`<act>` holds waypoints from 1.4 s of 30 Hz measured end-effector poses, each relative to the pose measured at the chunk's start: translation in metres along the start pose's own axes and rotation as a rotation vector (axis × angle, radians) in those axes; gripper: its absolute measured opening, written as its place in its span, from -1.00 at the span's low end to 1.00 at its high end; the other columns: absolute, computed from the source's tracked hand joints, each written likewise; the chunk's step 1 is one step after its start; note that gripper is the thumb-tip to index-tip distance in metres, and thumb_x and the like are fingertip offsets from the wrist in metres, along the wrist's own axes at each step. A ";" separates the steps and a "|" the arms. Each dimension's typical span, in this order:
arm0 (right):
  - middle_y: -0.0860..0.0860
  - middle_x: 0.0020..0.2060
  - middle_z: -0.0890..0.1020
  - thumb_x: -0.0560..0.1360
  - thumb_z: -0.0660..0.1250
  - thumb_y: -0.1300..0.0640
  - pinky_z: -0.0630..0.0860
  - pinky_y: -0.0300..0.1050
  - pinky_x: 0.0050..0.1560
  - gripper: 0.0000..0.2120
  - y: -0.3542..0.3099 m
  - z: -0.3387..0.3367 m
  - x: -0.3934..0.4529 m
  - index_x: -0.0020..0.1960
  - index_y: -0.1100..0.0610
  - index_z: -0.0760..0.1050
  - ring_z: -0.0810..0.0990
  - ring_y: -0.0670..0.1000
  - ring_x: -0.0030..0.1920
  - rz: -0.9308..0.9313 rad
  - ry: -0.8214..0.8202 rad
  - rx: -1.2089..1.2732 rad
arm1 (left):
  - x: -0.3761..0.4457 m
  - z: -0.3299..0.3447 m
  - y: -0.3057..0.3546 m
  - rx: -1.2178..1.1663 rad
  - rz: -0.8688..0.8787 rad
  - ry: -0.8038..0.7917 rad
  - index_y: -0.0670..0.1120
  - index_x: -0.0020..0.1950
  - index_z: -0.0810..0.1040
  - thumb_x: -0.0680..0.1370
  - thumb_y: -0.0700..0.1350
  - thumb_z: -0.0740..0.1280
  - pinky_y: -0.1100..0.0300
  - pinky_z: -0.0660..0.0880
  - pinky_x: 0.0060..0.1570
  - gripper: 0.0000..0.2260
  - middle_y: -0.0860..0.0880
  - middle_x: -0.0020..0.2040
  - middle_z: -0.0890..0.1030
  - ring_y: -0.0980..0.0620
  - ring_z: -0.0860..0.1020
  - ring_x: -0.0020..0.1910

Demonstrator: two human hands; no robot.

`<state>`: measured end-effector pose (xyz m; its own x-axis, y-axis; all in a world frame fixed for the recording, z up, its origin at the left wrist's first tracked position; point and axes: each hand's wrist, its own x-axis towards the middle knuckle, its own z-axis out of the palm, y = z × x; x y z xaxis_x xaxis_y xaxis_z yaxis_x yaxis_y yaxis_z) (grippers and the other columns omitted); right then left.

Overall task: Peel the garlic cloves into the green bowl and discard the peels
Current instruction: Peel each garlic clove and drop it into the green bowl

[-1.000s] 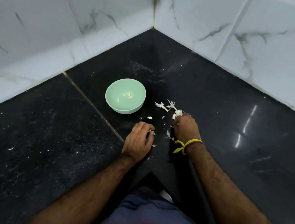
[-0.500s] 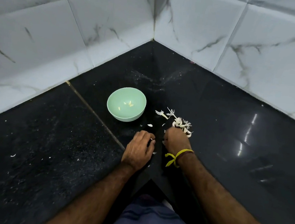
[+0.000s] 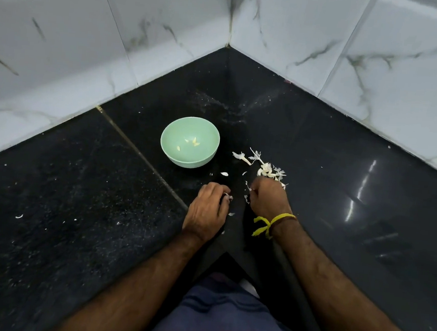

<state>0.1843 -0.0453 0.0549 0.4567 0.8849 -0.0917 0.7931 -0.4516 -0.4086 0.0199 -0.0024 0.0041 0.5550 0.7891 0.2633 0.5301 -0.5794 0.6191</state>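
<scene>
Our left hand (image 3: pixel 206 213) rests on the black polished stone counter (image 3: pixel 331 159) with fingers curled, pinching a small pale garlic piece (image 3: pixel 227 197) at its fingertips. Our right hand (image 3: pixel 268 199), with a yellow thread tied round its wrist (image 3: pixel 269 224), is curled beside it, the two apart; we cannot tell what it holds. Just beyond its knuckles lies a heap of white papery garlic peels (image 3: pixel 263 166). The round pale-green bowl (image 3: pixel 190 142) stands left of the heap, a few peeled cloves (image 3: pixel 194 142) inside.
</scene>
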 end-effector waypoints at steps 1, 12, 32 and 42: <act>0.15 -0.08 0.67 0.49 0.28 0.24 0.53 -0.03 0.03 -0.85 -0.001 -0.003 0.001 -0.02 0.23 0.60 0.61 0.18 0.00 0.038 0.033 0.084 | 0.000 0.000 0.000 -0.002 -0.002 0.000 -0.07 0.14 0.54 0.62 -0.03 0.19 0.04 0.51 -0.01 -0.79 0.00 0.07 0.54 0.02 0.46 0.07; 0.08 -0.35 0.60 0.47 0.46 0.29 0.62 -0.20 -0.34 -0.90 0.008 -0.007 -0.018 -0.21 0.24 0.57 0.58 -0.03 -0.36 0.403 -0.120 1.027 | 0.000 -0.001 0.002 0.018 0.066 0.027 -0.08 0.14 0.55 0.62 -0.06 0.21 0.03 0.51 0.02 -0.81 -0.03 0.07 0.56 -0.03 0.49 0.05; 0.20 -0.24 0.68 0.45 0.47 0.29 0.67 -0.13 -0.19 -0.93 0.014 0.001 -0.028 -0.12 0.30 0.62 0.69 0.04 -0.26 0.357 -0.284 1.220 | -0.009 0.005 0.005 -0.101 0.240 0.085 -0.21 0.22 0.65 0.59 -0.14 0.42 0.07 0.51 0.15 -0.76 -0.10 0.04 0.68 -0.08 0.57 0.02; 0.24 -0.20 0.69 0.45 0.44 0.35 0.68 -0.05 -0.11 -0.88 0.022 -0.013 -0.020 -0.02 0.33 0.58 0.70 0.09 -0.23 0.321 -0.270 1.261 | 0.021 0.003 0.024 -0.160 0.137 0.064 -0.17 -0.04 0.71 0.52 -0.24 0.47 0.22 0.50 0.02 -0.95 -0.05 -0.12 0.70 0.00 0.60 -0.09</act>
<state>0.1984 -0.0745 0.0598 0.3417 0.8205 -0.4583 -0.3157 -0.3591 -0.8783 0.0463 -0.0009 0.0221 0.5708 0.7191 0.3963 0.3412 -0.6468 0.6821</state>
